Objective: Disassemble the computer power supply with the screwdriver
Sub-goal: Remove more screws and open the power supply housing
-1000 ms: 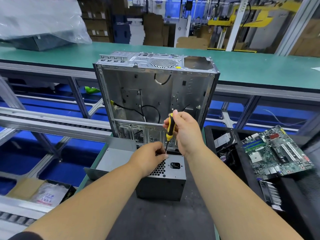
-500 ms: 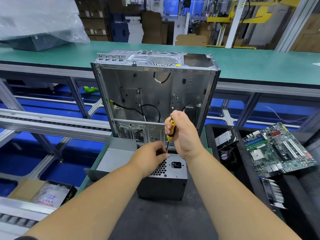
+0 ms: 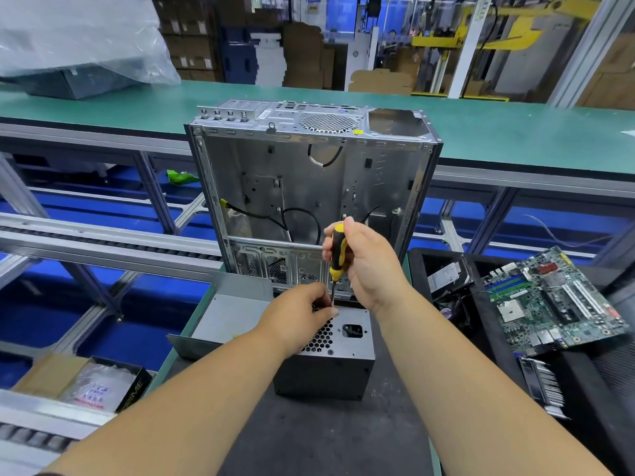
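Partial lettering "RIME" on the black box (image 3: 132, 389), lower left.

Power supply (image 3: 338, 365) matt grey metal; screwdriver (image 3: 337, 251) handle glossy plastic.

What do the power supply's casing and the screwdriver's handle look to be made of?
Power supply: apparently sheet metal, matte dark grey, judging by the punched honeycomb vent and folded edges. Screwdriver, gripped by the right hand: handle looks like moulded plastic or rubber in yellow and black; the thin shaft looks like metal.
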`<state>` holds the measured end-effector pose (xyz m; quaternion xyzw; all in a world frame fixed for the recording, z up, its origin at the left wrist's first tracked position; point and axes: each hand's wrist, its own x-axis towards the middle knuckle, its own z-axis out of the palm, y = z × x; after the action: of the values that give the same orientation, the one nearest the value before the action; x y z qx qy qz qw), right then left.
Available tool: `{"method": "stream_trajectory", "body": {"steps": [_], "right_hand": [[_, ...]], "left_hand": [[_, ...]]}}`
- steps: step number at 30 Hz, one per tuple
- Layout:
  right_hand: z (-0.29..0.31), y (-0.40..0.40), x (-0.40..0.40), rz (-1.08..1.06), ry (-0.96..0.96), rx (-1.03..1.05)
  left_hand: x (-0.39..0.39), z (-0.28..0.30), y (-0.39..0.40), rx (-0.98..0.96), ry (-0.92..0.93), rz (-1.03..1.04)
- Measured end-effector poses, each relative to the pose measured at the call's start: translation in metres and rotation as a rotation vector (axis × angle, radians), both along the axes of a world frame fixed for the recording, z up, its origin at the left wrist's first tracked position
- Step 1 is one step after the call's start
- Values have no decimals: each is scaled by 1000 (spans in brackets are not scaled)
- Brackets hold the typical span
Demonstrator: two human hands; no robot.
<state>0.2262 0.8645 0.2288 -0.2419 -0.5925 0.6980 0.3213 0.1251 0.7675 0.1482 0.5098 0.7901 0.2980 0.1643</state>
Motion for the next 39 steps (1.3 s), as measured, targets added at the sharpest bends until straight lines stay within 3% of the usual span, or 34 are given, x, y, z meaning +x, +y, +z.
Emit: {"method": "stream_trajectory", "body": {"steps": [7,13,20,27,31,35,39], "right_hand": [[-1,-10,-6,154,111,-124],[-4,-2,-2,68,83,-76],[-1,9,2,-9,13,-44],[-2,3,-5,119,98,-124],[-4,1,-7,112,120,-128],[-9,2,-3,69,67,0],[-9,6,1,70,90,-66]], "left_hand": [[0,3,-1,-13,8,-2],[0,4,1,-135,91,-30],[-2,2,3,-136,81,-36],[-2,2,2,-129,54,-29],[-3,3,3,-142,44,-22],[-3,3,4,-160,48,-26],[-4,3,5,-223,103,-82]]}}
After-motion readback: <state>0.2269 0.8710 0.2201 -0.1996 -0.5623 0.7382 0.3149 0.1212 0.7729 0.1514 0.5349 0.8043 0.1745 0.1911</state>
